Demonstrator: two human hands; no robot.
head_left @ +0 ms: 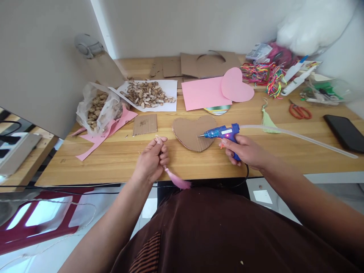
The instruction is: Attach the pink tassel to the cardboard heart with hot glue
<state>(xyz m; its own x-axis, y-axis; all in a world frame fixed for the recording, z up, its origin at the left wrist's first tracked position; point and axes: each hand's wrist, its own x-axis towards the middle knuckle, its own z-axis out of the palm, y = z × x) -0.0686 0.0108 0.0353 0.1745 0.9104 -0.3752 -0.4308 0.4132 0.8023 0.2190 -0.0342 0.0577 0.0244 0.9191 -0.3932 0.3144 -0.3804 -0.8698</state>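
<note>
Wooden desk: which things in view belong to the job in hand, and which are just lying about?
Likely part of the job:
pink tassel, in the left hand
blue glue gun, in the right hand
cardboard heart

Probably just lying about:
black phone
orange-handled scissors
bag of peanuts

Heart (194, 133) mid-table (119, 157), bag (98, 108) L, scissors (300, 110) R, boxboard (207, 64) behind
</note>
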